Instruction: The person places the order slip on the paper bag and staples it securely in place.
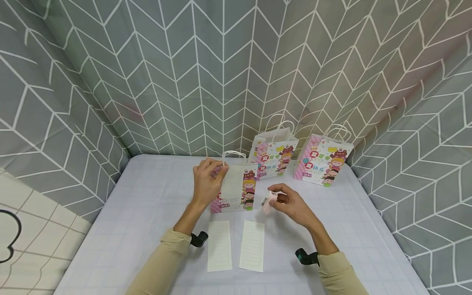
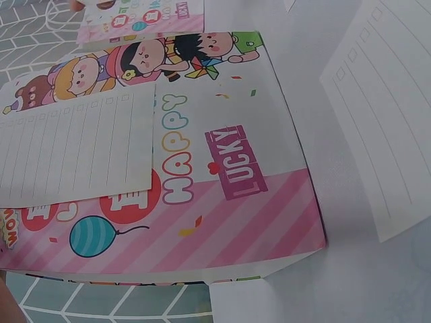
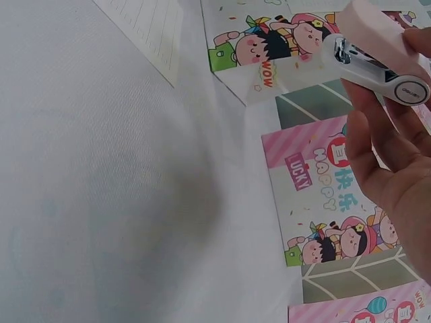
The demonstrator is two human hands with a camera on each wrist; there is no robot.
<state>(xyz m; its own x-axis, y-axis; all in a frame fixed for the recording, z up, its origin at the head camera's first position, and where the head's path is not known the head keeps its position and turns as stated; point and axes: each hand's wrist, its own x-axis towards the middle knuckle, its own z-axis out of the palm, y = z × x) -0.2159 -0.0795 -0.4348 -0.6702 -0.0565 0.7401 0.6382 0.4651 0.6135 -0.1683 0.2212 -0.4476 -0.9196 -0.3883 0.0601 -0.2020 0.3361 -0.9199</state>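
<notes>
My left hand (image 1: 206,182) pinches the top edge of a paper gift bag (image 1: 249,194) together with a lined paper slip (image 1: 232,184) that lies flat against its front. The bag stands upright, printed with pink stripes and cartoon figures. In the left wrist view, the slip (image 2: 81,148) with its row of small checkboxes covers part of the printing. Just right of the bag, my right hand (image 1: 293,205) holds a small pink and white stapler (image 3: 380,50) between thumb and fingers, apart from the bag.
Two more lined slips, a left one (image 1: 219,246) and a right one (image 1: 252,246), lie on the white tablecloth (image 1: 147,196) between my forearms. Behind stand two matching gift bags, a middle one (image 1: 276,151) and a right one (image 1: 322,159), near the patterned curtain (image 1: 206,82).
</notes>
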